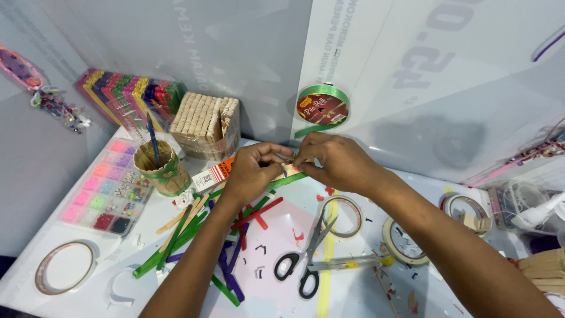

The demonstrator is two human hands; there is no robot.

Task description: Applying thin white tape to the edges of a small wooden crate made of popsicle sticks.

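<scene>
Craft sticks (289, 171), one plain and one green, are pinched at their meeting point between both hands, left hand (252, 171) and right hand (335, 162) closed together, likely pressing a joint. Scissors (303, 259) lie on the table (353, 294) just below them.

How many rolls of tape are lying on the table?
4: a tape roll at the near left corner, one beside the scissors, one right of that, one far right. Clutter may hide more.
</scene>
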